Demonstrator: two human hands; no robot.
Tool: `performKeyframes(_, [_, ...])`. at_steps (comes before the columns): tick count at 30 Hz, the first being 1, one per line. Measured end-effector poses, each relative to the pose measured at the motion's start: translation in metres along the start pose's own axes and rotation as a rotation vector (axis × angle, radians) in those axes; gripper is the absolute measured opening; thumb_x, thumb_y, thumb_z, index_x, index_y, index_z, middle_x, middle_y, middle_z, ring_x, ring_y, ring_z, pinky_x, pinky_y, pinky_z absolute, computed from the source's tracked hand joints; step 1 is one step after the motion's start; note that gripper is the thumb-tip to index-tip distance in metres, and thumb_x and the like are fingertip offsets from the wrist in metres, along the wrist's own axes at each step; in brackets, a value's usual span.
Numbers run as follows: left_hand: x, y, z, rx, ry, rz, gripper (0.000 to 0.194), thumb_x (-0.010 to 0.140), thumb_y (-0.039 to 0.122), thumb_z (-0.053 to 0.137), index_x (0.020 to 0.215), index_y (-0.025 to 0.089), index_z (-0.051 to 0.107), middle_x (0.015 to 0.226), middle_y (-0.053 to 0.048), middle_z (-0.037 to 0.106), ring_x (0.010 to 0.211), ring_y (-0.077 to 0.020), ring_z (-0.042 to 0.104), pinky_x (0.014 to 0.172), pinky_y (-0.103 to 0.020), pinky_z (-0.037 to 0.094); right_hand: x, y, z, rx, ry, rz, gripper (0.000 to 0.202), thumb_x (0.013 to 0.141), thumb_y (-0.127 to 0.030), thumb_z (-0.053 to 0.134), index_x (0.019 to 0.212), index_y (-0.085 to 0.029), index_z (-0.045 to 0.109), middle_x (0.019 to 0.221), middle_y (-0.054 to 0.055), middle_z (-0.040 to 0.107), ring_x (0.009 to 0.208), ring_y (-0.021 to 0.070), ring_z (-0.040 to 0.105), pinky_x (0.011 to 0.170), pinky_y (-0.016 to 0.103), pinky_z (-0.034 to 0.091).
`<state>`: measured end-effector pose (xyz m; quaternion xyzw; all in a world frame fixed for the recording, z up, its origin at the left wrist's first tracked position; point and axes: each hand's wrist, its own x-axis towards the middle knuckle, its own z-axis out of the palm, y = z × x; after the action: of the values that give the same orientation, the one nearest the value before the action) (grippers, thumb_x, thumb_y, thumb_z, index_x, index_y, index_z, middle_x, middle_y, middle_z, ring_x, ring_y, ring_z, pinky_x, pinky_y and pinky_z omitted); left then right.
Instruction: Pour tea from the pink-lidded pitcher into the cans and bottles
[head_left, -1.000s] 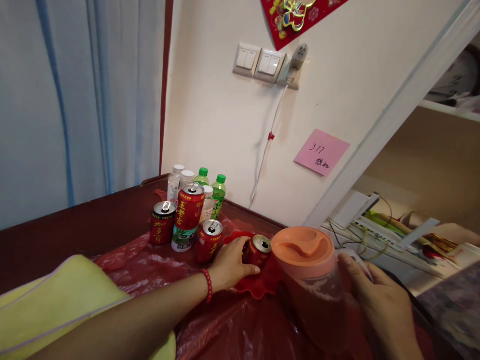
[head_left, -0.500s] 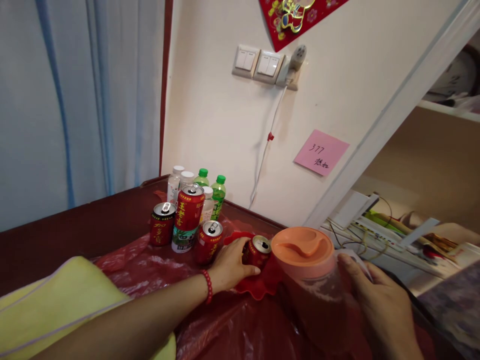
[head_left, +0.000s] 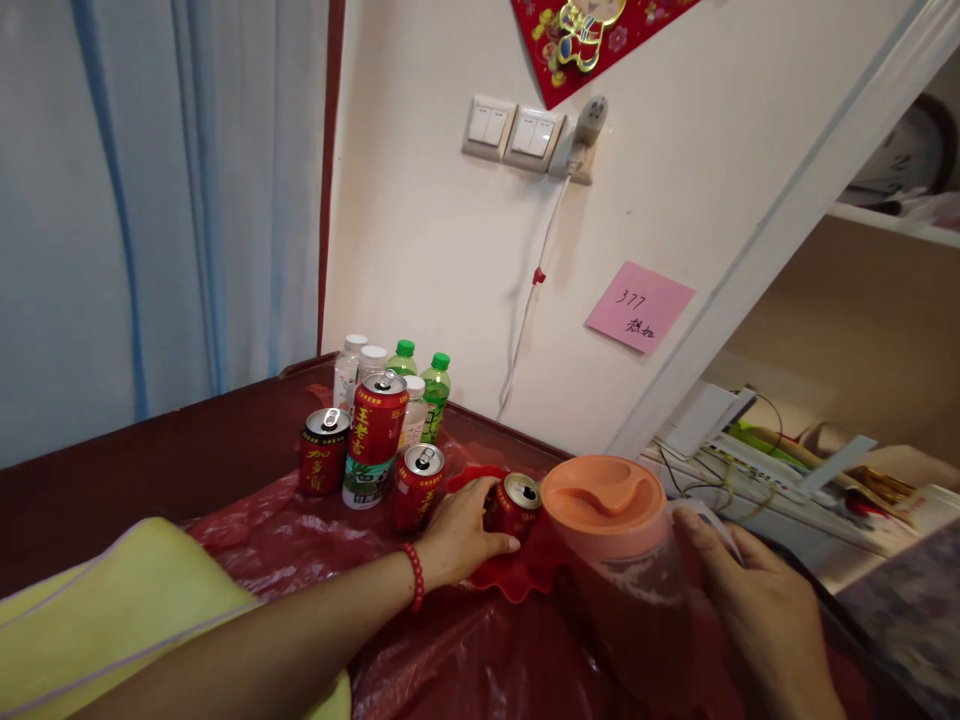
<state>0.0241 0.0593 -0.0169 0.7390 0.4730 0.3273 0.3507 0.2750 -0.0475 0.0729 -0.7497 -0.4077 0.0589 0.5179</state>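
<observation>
Cloth point(head_left: 142, 620) at far left; then other cans point(head_left: 325, 462) before 3 white-capped bottles point(head_left: 412, 415) and 2 green-capped bottles point(head_left: 436, 390). Your left hand point(head_left: 459, 530) curls round open-topped can point(head_left: 517, 508) at red tray point(head_left: 517, 580). Jug point(head_left: 637, 610), orange-lidded, just beside; your right hand point(head_left: 757, 600) grips its handle.

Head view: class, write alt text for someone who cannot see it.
A left hand grips a red can while a right hand holds an orange-lidded pitcher by its handle; more cans and bottles stand nearby on a red table.
</observation>
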Motion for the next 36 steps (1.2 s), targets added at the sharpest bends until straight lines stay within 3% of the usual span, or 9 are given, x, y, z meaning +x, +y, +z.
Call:
performKeyframes(9, [-0.0005,0.0005,0.0002,0.009,0.0,0.0,0.071,0.068,0.033,0.088,0.133,0.023,0.059,0.135,-0.009,0.069,0.123,-0.0337,0.063,0.105,-0.044,0.048,-0.0017,0.0011,0.0043,0.032,0.063,-0.047,0.05,0.073,-0.068,0.071,0.072,-0.019,0.07,0.058,-0.001,0.057,0.058,0.0184,0.05,0.05,0.027,0.04])
performKeyframes(18, [0.0007,-0.0026,0.0016,0.008,0.004,0.01,0.071,0.069,0.035,0.087,0.133,0.024,0.059,0.133,-0.009,0.069,0.121,-0.0338,0.064,0.103,-0.044,0.049,-0.0004,0.0008,0.0012,0.041,0.004,0.038,0.051,0.07,-0.071,0.071,0.072,-0.02,0.068,0.061,-0.002,0.056,0.067,0.0179,0.048,0.056,0.026,0.038])
performKeyframes(27, [-0.0008,0.0015,-0.0002,-0.001,-0.002,0.003,0.072,0.069,0.033,0.088,0.135,0.022,0.059,0.135,-0.01,0.069,0.122,-0.0335,0.063,0.105,-0.044,0.048,-0.0037,-0.0035,0.003,0.028,0.046,-0.044,0.049,0.073,-0.068,0.07,0.072,-0.018,0.07,0.061,0.0,0.059,0.062,0.019,0.051,0.053,0.027,0.04])
performKeyframes(36, [-0.0017,0.0016,-0.0006,0.001,-0.002,0.001,0.073,0.068,0.032,0.088,0.135,0.023,0.059,0.136,-0.009,0.069,0.122,-0.0332,0.063,0.105,-0.044,0.048,0.0003,-0.0011,0.0009,-0.006,0.012,0.019,0.053,0.07,-0.071,0.069,0.074,-0.019,0.071,0.06,-0.002,0.055,0.062,0.0174,0.047,0.055,0.027,0.036])
